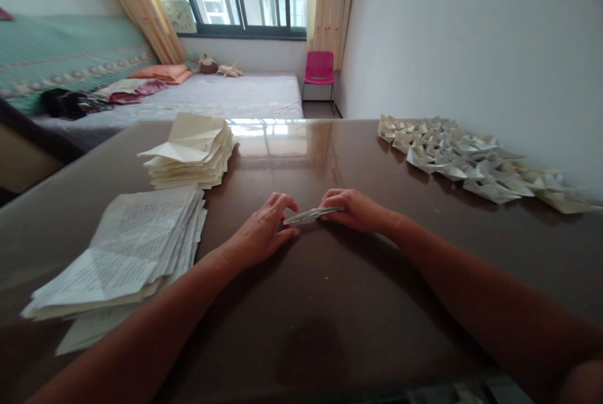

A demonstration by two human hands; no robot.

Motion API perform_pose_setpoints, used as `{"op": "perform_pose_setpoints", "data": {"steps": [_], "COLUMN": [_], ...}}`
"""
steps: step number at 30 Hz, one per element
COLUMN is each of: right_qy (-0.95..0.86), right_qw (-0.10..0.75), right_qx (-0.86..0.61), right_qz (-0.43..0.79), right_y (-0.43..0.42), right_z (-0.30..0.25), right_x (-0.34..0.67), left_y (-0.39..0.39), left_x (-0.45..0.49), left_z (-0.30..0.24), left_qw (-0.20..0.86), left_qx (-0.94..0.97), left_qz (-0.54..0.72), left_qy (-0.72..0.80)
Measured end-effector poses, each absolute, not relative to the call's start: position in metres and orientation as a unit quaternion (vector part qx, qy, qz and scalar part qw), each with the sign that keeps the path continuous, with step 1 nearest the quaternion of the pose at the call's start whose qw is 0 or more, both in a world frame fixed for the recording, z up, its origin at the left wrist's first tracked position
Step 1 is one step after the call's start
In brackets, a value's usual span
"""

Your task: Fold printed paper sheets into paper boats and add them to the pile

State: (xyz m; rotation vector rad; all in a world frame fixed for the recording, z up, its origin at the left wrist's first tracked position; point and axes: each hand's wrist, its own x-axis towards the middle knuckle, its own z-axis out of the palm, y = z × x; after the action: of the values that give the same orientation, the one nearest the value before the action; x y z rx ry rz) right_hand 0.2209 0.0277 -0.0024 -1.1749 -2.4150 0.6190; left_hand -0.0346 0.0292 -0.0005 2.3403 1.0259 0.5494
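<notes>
A small, flat piece of folded printed paper [308,215] is held just above the brown table [330,303]. My right hand [351,209] pinches its right end between thumb and fingers. At the paper's left tip is my left hand [264,231], its thumb and curved fingers apart around the tip with a gap showing. On the left lies a stack of printed sheets [127,247] with crease lines, close to my left forearm. Behind it sits a second stack of yellowish folded sheets [193,152].
Many folded paper boats [452,152] stand in rows at the right, along the white wall [447,33]. Beyond the table are a bed [245,93] and a pink chair [320,69] below the window. Some pale items show under the table's near edge, at bottom right.
</notes>
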Motion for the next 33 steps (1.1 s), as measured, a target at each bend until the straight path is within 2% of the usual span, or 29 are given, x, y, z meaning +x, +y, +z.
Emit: {"op": "perform_pose_setpoints", "data": {"steps": [8, 13, 25, 31, 33], "right_qy": [-0.808, -0.848, -0.855, -0.861, -0.862], "right_qw": [0.299, 0.246, 0.147, 0.191, 0.175], "right_qx": [-0.431, -0.351, -0.411, -0.374, -0.368], "right_qz": [0.268, 0.313, 0.279, 0.289, 0.3], "right_y": [0.03, 0.023, 0.016, 0.009, 0.008], "right_z": [0.015, 0.027, 0.029, 0.038, 0.038], "right_x": [0.227, 0.222, 0.216, 0.21, 0.209], "left_y": [0.032, 0.029, 0.026, 0.022, 0.022], "left_x": [-0.035, -0.034, -0.038, -0.036, -0.036], "left_z": [-0.002, -0.003, 0.006, 0.008, 0.008], "left_qw": [0.278, 0.254, 0.234, 0.222, 0.219], "left_qx": [0.858, 0.867, 0.903, 0.905, 0.908], "left_qz": [0.236, 0.219, 0.195, 0.189, 0.186], "left_qy": [0.363, 0.37, 0.302, 0.309, 0.306]}}
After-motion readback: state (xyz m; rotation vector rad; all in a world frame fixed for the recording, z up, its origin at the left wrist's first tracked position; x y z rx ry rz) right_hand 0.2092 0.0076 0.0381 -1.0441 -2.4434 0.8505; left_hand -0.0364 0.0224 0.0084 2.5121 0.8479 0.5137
